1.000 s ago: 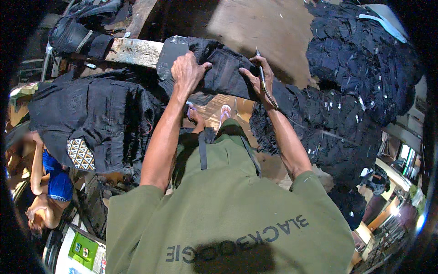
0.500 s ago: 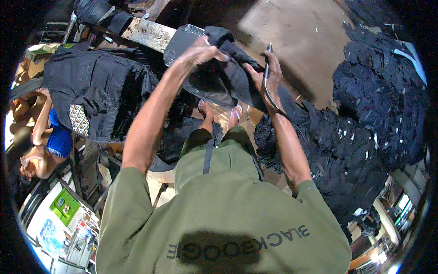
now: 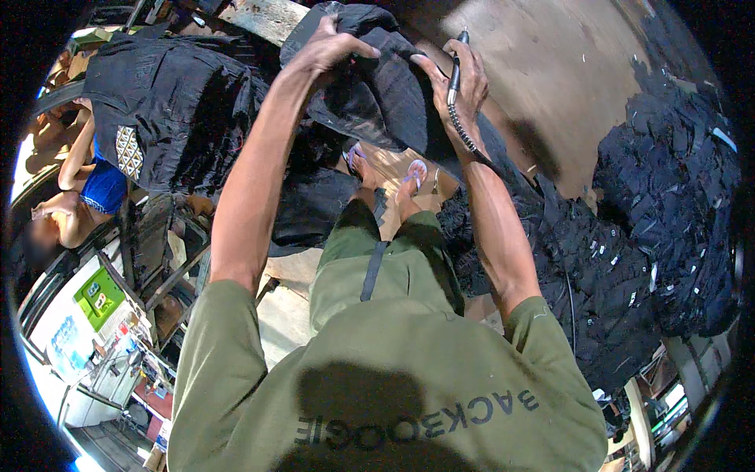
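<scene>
Two hands are raised on a dark folded garment (image 3: pixel 377 94) held up in front of the person: left hand (image 3: pixel 330 51) with fingers curled over its top edge, right hand (image 3: pixel 460 82) closed on the garment's right side and also clamping a slim black pen-like tool (image 3: pixel 454 71) with a ribbed cable (image 3: pixel 472 145) trailing down the forearm. Heaps of black garments (image 3: pixel 629 228) lie to the right, more dark clothes (image 3: pixel 173 118) hang left, a wooden plank (image 3: pixel 263 17) sits behind, and another person (image 3: pixel 79 189) sits at far left.
</scene>
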The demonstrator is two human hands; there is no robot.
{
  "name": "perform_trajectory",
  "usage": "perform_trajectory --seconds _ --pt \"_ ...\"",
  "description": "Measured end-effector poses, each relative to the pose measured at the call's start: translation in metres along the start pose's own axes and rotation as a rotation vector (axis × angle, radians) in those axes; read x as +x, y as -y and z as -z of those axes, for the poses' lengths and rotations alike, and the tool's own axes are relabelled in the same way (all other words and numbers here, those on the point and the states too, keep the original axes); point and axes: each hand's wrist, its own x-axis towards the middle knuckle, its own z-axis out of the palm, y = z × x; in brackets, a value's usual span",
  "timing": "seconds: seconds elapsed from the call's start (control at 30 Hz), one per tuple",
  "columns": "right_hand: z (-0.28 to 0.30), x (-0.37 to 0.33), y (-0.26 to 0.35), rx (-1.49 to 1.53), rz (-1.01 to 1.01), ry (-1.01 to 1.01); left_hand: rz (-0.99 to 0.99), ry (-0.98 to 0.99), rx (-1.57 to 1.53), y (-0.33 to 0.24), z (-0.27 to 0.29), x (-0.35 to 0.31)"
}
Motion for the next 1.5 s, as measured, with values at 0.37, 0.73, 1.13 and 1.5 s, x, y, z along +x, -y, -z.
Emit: perform_trajectory --seconds 0.37,0.73,1.13,1.5 --pt "0.057 -0.003 -0.009 0.06 -0.313 -0.148 -0.941 -0.047 0.88 0.032 -0.074 -0.063" --pt "0.086 -0.056 0.028 0.277 -0.014 0.154 -0.738 -0.366 0.818 0.007 -0.033 0.03" --pt "0.032 -0.023 0.003 0.077 0.249 0.395 -0.596 -0.172 0.702 0.037 -0.042 0.045" --pt "0.023 -0.017 0.001 0.072 0.278 0.408 -0.627 -0.218 0.672 0.035 -0.044 0.044"
